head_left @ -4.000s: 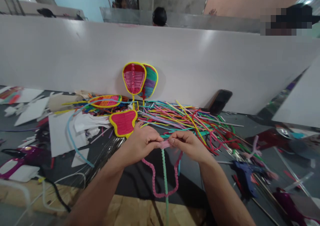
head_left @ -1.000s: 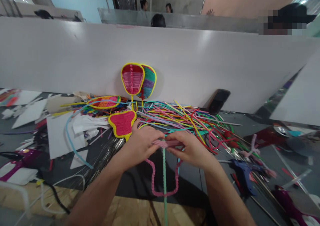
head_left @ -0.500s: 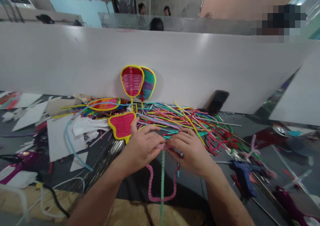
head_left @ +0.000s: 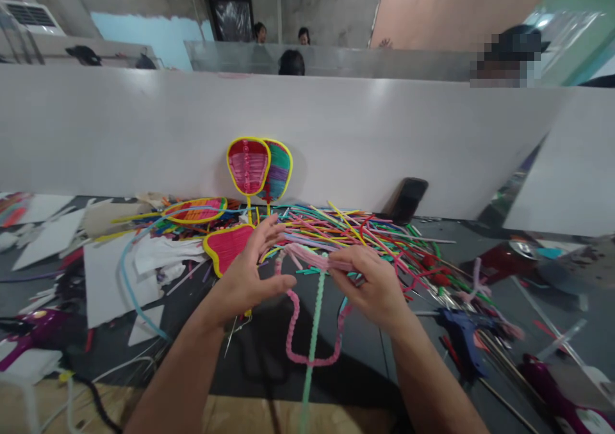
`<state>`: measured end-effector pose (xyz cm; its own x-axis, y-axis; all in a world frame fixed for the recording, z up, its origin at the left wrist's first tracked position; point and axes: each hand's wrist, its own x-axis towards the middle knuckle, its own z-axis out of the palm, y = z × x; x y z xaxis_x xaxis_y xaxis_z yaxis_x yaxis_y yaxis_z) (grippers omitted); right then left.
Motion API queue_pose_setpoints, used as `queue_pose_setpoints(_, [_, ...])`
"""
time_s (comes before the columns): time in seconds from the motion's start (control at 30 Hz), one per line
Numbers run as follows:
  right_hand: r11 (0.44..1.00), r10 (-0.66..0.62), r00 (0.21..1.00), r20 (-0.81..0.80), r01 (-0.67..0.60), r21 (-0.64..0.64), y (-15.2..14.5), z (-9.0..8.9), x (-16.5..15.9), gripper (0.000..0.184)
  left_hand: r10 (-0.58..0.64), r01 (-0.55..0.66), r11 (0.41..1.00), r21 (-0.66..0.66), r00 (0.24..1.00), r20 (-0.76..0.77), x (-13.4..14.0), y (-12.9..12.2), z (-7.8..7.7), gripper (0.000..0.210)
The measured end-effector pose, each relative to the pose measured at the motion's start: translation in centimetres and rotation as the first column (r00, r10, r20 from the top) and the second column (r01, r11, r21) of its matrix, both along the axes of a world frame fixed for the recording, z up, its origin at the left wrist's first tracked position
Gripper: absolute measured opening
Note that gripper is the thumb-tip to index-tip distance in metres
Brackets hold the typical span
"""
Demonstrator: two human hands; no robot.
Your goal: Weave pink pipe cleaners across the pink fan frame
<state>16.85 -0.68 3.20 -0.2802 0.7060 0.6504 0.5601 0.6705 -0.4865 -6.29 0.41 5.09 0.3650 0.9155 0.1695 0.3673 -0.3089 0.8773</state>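
Note:
A fan-shaped frame (head_left: 289, 341) of twisted pink pipe cleaner stands over the table in front of me. A pale green twisted stem (head_left: 314, 328) runs up its middle. Light pink pipe cleaners (head_left: 307, 256) are strung across its upper part. My right hand (head_left: 368, 280) pinches the frame at its upper right, over the pink strands. At the upper left, my left hand (head_left: 257, 271) is open, thumb spread from the fingers, close beside the frame; whether it touches is unclear. Behind it lies a red fan with a yellow rim (head_left: 223, 248), partly covered by that hand.
Two yellow-rimmed fans (head_left: 248, 168) lean on the white partition (head_left: 144, 127), beside a pile of coloured pipe cleaners (head_left: 317, 226). A phone (head_left: 408, 198), a drink can (head_left: 509, 260) and a blue glue gun (head_left: 464, 338) are on the right. Paper scraps (head_left: 113, 280) lie left.
My left hand has let go of the frame's top and moved left, fingers spreading. My right hand keeps its hold, and the pink strands now show between the hands.

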Motion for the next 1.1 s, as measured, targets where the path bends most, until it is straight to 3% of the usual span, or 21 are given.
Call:
queue_pose_setpoints(0.07, [0.997,-0.078,0.996,-0.052,0.079,0.016,-0.1,0.0,-0.2,0.007,-0.085,0.138,0.961,-0.238,0.972,0.219,-0.1,0.6,-0.7,0.09])
queue_pose_setpoints(0.2, [0.983,-0.184,0.97,-0.158,0.181,-0.035,-0.5,-0.1,-0.6,0.008,-0.122,0.361,0.818,-0.448,0.87,0.478,0.8,1.1,-2.1,0.078])
queue_pose_setpoints(0.27, [0.984,-0.141,0.975,-0.171,0.119,-0.131,-0.7,0.0,-0.8,0.011,-0.091,0.38,0.773,-0.508,0.859,0.504,1.2,0.8,-2.7,0.068])
queue_pose_setpoints(0.33, [0.952,-0.04,0.966,-0.254,-0.041,-0.304,-1.0,0.3,-1.0,0.018,-0.069,0.374,0.745,-0.552,0.866,0.495,1.2,0.6,-3.3,0.056])
queue_pose_setpoints(0.37, [0.898,0.024,0.938,-0.346,-0.172,-0.405,-1.1,0.4,-1.0,0.024,-0.062,0.376,0.734,-0.566,0.866,0.496,1.0,0.4,-3.5,0.049])
queue_pose_setpoints(0.43, [0.696,0.1,0.804,-0.586,-0.477,-0.537,-1.2,0.6,-1.2,0.036,-0.061,0.405,0.702,-0.586,0.854,0.516,0.5,0.4,-4.1,0.039])
queue_pose_setpoints(0.5, [0.475,0.071,0.631,-0.772,-0.702,-0.53,-1.3,0.5,-1.4,0.044,-0.082,0.466,0.658,-0.592,0.826,0.558,-0.3,0.4,-4.6,0.036])
queue_pose_setpoints(0.57, [0.336,0.007,0.521,-0.854,-0.805,-0.488,-1.2,0.2,-1.8,0.044,-0.123,0.53,0.611,-0.588,0.797,0.591,-0.9,0.6,-4.9,0.034])
queue_pose_setpoints(0.67, [0.234,-0.036,0.454,-0.89,-0.862,-0.449,-1.2,-0.4,-2.3,0.037,-0.182,0.58,0.556,-0.595,0.784,0.594,-1.3,0.5,-4.8,0.03])
queue_pose_setpoints(0.8, [0.172,-0.04,0.418,-0.908,-0.892,-0.418,-1.4,-0.3,-3.0,0.034,-0.206,0.568,0.497,-0.657,0.812,0.546,-1.0,0.1,-3.9,0.027])
queue_pose_setpoints(0.97, [0.028,-0.044,0.309,-0.95,-0.95,-0.31,-1.6,-0.3,-3.5,0.028,-0.223,0.57,0.483,-0.665,0.814,0.536,-0.7,-0.4,-3.5,0.028])
queue_pose_setpoints(1.1, [-0.053,-0.04,0.248,-0.968,-0.968,-0.246,-1.4,-1.0,-3.7,0.022,-0.22,0.544,0.502,-0.673,0.832,0.509,-0.9,-0.7,-3.6,0.029])
